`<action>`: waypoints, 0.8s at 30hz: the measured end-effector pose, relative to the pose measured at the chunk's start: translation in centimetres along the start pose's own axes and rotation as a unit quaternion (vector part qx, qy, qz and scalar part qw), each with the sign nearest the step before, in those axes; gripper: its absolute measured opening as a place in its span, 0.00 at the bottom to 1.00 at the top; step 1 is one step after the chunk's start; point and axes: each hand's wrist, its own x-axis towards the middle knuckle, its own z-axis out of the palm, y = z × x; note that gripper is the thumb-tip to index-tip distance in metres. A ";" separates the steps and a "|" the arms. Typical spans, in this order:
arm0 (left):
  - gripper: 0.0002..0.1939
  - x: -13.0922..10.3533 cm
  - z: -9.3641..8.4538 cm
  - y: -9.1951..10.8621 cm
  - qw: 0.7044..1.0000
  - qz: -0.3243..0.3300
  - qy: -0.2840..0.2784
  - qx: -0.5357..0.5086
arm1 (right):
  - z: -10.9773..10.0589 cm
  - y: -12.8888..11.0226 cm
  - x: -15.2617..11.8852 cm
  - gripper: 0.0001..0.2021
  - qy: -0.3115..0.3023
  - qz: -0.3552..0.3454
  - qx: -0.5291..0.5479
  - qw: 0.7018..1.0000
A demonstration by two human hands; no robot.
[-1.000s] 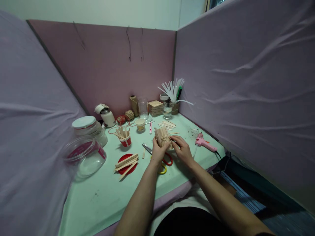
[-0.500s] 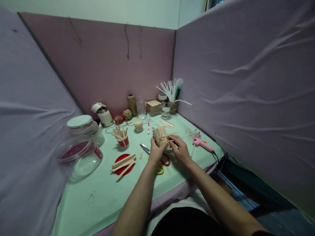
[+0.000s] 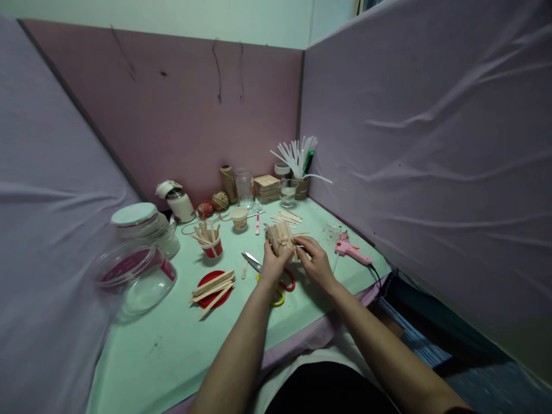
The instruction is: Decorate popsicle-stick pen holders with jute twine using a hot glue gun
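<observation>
A small wooden craft piece (image 3: 281, 234) made of sticks, with raised petal-like bits on its face, is held above the table. My left hand (image 3: 274, 263) grips it from the left and below. At its right side, the fingertips of my right hand (image 3: 314, 259) are pinched together against its edge; whether they hold a small part is too small to tell. Beneath my left hand and wrist lie scissors with red handles (image 3: 288, 280) and another pair with yellow handles (image 3: 278, 298).
A pink glue gun (image 3: 353, 250) with a cord lies at the right. Left are a red lid (image 3: 224, 297) under sticks, a red cup (image 3: 213, 249) of sticks and clear jars (image 3: 150, 287). Behind stand a paper cup (image 3: 238, 218), twine, glasses and stacked wooden squares (image 3: 267, 190).
The view has shifted slightly, so the table items appear a little further left. Both hands keep nearly the same hold on the wooden piece.
</observation>
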 end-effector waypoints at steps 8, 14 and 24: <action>0.33 0.4 0.1 -0.6 1.000 -0.016 -0.003 -0.016 | -0.5 -0.2 0.2 0.14 -0.008 -0.010 -0.018 1.000; 0.33 0.6 0.5 -0.6 0.999 -0.023 -0.019 -0.032 | -0.9 -0.3 0.3 0.13 -0.005 -0.016 -0.032 0.999; 0.32 0.1 0.7 0.2 0.999 -0.023 -0.023 -0.031 | -0.9 -0.4 0.7 0.12 0.011 -0.023 -0.040 0.999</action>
